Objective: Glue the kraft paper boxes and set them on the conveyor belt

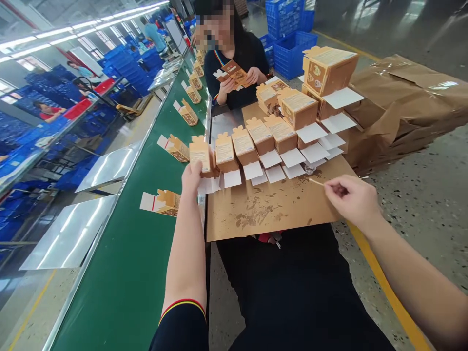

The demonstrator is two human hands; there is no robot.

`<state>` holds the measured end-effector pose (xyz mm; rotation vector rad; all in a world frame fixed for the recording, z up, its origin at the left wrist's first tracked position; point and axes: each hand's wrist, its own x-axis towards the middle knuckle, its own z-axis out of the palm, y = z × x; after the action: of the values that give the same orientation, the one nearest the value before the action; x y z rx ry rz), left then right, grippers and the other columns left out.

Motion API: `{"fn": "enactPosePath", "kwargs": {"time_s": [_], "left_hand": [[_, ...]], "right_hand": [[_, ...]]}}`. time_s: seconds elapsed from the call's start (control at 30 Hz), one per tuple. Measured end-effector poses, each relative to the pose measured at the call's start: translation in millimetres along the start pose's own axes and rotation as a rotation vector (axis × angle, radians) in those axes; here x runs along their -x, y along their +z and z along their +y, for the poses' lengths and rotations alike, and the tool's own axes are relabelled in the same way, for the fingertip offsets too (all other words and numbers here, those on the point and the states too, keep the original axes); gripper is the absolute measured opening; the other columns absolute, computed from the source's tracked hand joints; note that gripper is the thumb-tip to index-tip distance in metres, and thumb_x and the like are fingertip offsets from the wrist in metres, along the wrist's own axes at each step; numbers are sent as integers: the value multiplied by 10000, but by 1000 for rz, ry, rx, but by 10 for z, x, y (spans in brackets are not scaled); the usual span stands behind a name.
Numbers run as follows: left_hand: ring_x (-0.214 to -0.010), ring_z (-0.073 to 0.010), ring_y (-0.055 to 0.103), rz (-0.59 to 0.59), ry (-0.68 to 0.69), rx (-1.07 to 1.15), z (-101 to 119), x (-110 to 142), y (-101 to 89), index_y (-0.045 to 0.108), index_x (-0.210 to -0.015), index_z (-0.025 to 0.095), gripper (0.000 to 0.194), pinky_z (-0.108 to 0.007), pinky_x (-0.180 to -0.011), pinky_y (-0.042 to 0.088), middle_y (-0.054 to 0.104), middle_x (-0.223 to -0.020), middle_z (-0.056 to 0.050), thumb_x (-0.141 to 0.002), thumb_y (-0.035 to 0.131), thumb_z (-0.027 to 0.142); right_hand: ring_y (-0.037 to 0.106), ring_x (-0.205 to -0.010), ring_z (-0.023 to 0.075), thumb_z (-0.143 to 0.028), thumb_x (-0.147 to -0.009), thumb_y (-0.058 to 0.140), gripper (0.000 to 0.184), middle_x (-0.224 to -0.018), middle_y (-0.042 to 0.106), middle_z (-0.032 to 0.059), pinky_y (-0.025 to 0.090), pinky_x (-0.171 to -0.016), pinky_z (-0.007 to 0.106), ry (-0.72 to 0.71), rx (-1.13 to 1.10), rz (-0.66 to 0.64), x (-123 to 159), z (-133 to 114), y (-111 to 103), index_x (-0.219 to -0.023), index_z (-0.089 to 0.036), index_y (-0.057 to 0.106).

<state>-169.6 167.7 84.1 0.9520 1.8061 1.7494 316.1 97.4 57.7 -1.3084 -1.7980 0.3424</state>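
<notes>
My left hand (pixel 190 181) grips the leftmost small carton (pixel 199 152) of a front row, at the edge of the green conveyor belt. That carton is brown with a printed pattern, and a white flap (pixel 209 185) hangs below it. My right hand (pixel 353 197) pinches a thin pale stick (pixel 316 182) over the right side of the stained cardboard sheet (pixel 226 219). Near the stick's tip sits a small clear dish (pixel 310 168), partly hidden by white flaps. Several more cartons (pixel 243 146) stand in the row with their white flaps toward me.
On my left runs the green conveyor belt (pixel 120 263), carrying several cartons (pixel 168 202). Another person (pixel 237 63) across the table holds a flat carton. Stacked cartons (pixel 331 70) rise at the right, beside a large brown-paper-covered stack (pixel 405 107). Blue crates (pixel 292 53) stand behind.
</notes>
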Motion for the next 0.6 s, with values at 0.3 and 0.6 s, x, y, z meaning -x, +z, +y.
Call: {"fn": "enactPosePath", "kwargs": {"time_s": [0.3, 0.6], "left_hand": [[-1486, -426, 690, -196, -124, 283, 81, 1307, -452, 778, -1272, 257, 730, -513, -1170, 642, 795, -1436, -139, -658, 1042, 549], [-1338, -370, 794, -352, -317, 228, -372, 1918, -134, 698, -1319, 227, 851, -547, -1174, 636, 795, -1426, -179, -629, 1136, 465]], "right_hand": [[459, -659, 171, -130, -945, 711, 351, -744, 562, 8, 354, -613, 324, -117, 276, -242, -745, 474, 147, -690, -282, 522], [424, -605, 152, -113, -879, 727, 334, -697, 539, -9, 319, -589, 324, -132, 233, -247, -819, 473, 172, -647, -265, 541]]}}
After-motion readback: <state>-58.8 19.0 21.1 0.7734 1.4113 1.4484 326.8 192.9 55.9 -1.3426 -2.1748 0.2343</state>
